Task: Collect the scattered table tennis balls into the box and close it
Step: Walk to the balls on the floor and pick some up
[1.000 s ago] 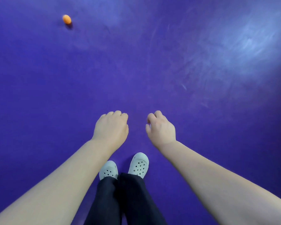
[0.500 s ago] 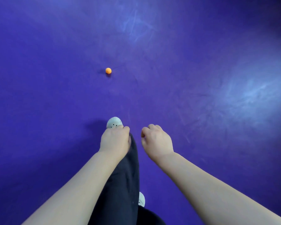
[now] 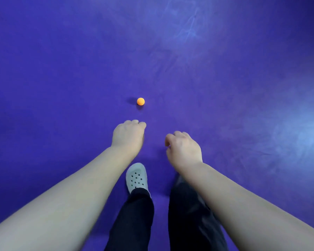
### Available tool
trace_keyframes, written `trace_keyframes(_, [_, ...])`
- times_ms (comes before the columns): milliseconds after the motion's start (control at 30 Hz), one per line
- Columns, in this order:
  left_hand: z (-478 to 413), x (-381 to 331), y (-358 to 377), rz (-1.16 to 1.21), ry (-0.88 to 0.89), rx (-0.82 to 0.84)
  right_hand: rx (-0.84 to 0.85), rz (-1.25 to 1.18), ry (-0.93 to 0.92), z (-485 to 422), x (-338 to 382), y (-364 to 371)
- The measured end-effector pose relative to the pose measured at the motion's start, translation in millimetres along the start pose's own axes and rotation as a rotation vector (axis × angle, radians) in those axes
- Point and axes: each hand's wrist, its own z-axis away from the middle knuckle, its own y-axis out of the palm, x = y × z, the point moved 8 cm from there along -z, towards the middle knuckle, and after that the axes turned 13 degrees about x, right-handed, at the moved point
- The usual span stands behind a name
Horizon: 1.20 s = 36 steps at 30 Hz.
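Ball: one small orange table tennis ball (image 3: 140, 101), round and plain, with no print that I can read; a soft shadow lies at its left and under it.
Place of the ball: it lies alone on the purple floor (image 3: 62, 69), near the middle of the view, just beyond the left hand (image 3: 128, 137), apart from it and untouched.
Hidden: both palms face down, so the inside of each hand is covered (a thing held there would not show).
Cut off: both forearms leave the view at the lower corners; the dark trousers (image 3: 134, 220) are cut by the lower edge.
Hard to make out: the right trouser leg is blurred and its lower end goes behind the right forearm; one pale shoe (image 3: 136, 177) with holes shows between the forearms.
Left hand: stretched forward and down, back of the hand up, knuckles toward the ball.
Left fingers (image 3: 134, 122): curled under; clenched on nothing or grasping something, I cannot tell.
Right hand (image 3: 184, 150): a little nearer to the body, to the right of the ball and farther from it, back up.
Right fingers (image 3: 179, 134): curled, the thumb tip close to the forefinger; whether they grasp anything I cannot tell.
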Motion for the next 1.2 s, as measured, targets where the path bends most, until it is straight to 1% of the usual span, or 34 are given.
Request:
trace_keyframes(100, [-70, 5, 11, 0.039, 0.003, -0.008, 0.011, 0.045, -0.023, -68, -14, 1])
trace_keyframes(233, [-163, 20, 42, 0.072, -0.085, -0.005, 0.035, 0.084, -0.059, -157, -28, 21])
trace_keyframes(367, [-242, 23, 78, 0.069, -0.108, 0.046, 0.055, 0.143, -0.098, -223, -42, 43])
trace_keyframes(500, [-284, 29, 96, 0.017, -0.136, 0.027, 0.061, 0.192, -0.118, -270, -48, 51])
trace_keyframes(600, [-295, 37, 102, 0.078, -0.174, 0.040, 0.060, 0.211, -0.119, -290, -48, 51])
trace_keyframes(700, [-286, 40, 92, 0.096, -0.152, -0.020, 0.069, 0.230, -0.107, -293, -42, 45])
trace_keyframes(833, [-237, 48, 61, 0.170, -0.112, -0.067, 0.090, 0.283, -0.107, -265, -16, 21])
trace_keyframes(1033, [-118, 75, -15, 0.323, -0.155, -0.058, 0.078, 0.394, -0.116, -164, 53, -60])
trace_keyframes(1200, [-2, 102, -102, 0.419, -0.223, -0.110, 0.058, 0.502, -0.116, -61, 113, -142])
